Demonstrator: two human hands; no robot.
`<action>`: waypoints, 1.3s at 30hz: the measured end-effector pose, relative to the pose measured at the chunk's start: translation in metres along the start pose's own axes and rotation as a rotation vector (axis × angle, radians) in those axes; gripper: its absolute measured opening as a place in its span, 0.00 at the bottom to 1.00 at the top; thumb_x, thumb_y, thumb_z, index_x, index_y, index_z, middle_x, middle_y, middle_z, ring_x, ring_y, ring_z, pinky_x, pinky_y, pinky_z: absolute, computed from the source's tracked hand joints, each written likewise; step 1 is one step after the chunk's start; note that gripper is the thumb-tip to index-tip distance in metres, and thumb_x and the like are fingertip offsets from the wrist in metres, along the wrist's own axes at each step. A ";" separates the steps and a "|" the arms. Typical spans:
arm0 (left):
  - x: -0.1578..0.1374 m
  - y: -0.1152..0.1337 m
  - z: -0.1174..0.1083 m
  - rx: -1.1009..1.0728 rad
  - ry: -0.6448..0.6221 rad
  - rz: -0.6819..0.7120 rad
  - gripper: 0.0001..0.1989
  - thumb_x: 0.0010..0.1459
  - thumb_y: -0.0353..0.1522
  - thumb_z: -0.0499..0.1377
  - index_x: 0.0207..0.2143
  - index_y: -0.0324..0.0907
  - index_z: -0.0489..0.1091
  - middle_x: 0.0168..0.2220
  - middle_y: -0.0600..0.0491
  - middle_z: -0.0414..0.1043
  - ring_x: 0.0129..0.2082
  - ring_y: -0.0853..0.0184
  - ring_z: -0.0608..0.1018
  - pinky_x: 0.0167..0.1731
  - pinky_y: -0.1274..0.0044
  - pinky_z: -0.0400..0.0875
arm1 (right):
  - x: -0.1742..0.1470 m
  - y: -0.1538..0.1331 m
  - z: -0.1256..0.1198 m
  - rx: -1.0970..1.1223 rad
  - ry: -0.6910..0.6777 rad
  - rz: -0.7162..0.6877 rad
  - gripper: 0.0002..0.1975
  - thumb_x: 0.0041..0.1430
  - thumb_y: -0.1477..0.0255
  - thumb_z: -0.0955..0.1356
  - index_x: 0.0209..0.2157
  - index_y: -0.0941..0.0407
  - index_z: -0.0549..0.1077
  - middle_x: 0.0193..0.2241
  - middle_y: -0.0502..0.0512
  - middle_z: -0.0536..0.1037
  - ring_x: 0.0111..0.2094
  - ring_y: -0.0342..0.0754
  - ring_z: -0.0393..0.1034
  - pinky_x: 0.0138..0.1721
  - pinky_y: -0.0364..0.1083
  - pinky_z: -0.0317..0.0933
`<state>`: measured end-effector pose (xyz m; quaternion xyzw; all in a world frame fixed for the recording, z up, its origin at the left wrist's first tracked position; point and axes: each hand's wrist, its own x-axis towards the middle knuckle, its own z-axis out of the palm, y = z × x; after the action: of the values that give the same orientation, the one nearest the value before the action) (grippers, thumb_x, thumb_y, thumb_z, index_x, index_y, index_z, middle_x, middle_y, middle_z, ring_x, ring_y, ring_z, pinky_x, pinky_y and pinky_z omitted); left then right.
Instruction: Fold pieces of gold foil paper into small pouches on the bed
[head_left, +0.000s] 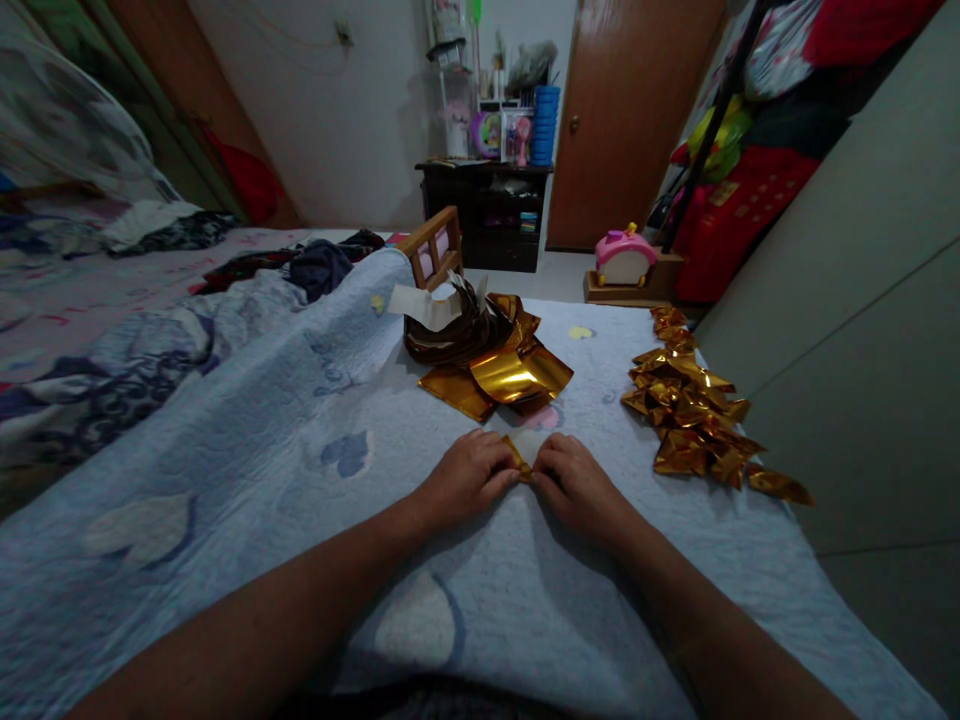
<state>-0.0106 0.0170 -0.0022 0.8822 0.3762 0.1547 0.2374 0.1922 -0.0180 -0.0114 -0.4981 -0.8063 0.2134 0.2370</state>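
Between my two hands is a sheet of gold foil paper (526, 447), its pale back up and its near edge turned over to show gold. My left hand (474, 472) pinches the left part of that edge. Thumb and fingers of my right hand (576, 482) close on the right part, close beside the left fingertips. Just beyond lie loose gold foil sheets (521, 372) and a curled stack of paper sheets (454, 335) with pale backs. Off to the right sits a heap of folded gold foil pieces (679, 405).
A light blue quilt (315, 540) with heart shapes covers the bed under everything. A wooden bed rail (435, 248) rises at the far side. Beyond stand a dark cabinet (484, 225) and a pink toy (625, 255). A pale cabinet panel (847, 330) borders the right side.
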 end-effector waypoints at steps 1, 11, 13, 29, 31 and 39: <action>0.000 0.000 0.000 0.009 -0.004 -0.008 0.05 0.64 0.31 0.59 0.35 0.40 0.74 0.34 0.51 0.73 0.40 0.61 0.73 0.43 0.71 0.65 | 0.000 0.000 0.000 -0.003 0.002 0.010 0.08 0.63 0.80 0.66 0.30 0.57 0.73 0.34 0.56 0.72 0.39 0.50 0.65 0.43 0.49 0.59; 0.002 0.004 -0.001 0.015 -0.024 -0.054 0.08 0.65 0.30 0.56 0.35 0.39 0.74 0.34 0.50 0.72 0.40 0.61 0.72 0.44 0.70 0.65 | 0.003 0.000 0.003 -0.044 0.004 0.049 0.08 0.64 0.79 0.66 0.30 0.57 0.74 0.34 0.55 0.73 0.39 0.50 0.65 0.43 0.49 0.58; 0.002 0.005 -0.002 -0.006 -0.021 -0.067 0.07 0.64 0.29 0.57 0.34 0.39 0.73 0.34 0.51 0.71 0.40 0.61 0.72 0.43 0.71 0.65 | 0.003 0.000 0.004 -0.054 0.011 0.072 0.07 0.62 0.79 0.67 0.30 0.57 0.74 0.34 0.56 0.73 0.40 0.51 0.65 0.43 0.49 0.58; 0.001 0.006 0.006 0.150 0.017 -0.128 0.10 0.65 0.33 0.55 0.31 0.40 0.72 0.34 0.51 0.69 0.38 0.61 0.71 0.42 0.69 0.63 | 0.002 0.000 0.010 -0.062 0.077 0.088 0.08 0.58 0.80 0.67 0.27 0.56 0.69 0.33 0.55 0.71 0.37 0.51 0.64 0.40 0.49 0.57; 0.001 0.007 0.007 0.175 0.016 -0.134 0.10 0.65 0.33 0.55 0.32 0.40 0.72 0.35 0.50 0.70 0.39 0.61 0.71 0.42 0.69 0.63 | 0.002 0.001 0.011 -0.056 0.084 0.081 0.08 0.57 0.81 0.67 0.27 0.56 0.69 0.33 0.55 0.71 0.37 0.51 0.64 0.40 0.49 0.57; 0.002 0.008 0.007 0.196 0.001 -0.158 0.09 0.64 0.32 0.55 0.30 0.41 0.70 0.35 0.50 0.70 0.39 0.60 0.70 0.41 0.69 0.63 | 0.001 0.004 0.013 -0.068 0.128 0.067 0.06 0.55 0.80 0.66 0.29 0.55 0.67 0.32 0.54 0.71 0.36 0.50 0.64 0.39 0.48 0.56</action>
<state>-0.0012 0.0108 -0.0037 0.8686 0.4580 0.0986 0.1614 0.1870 -0.0168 -0.0243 -0.5452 -0.7792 0.1612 0.2638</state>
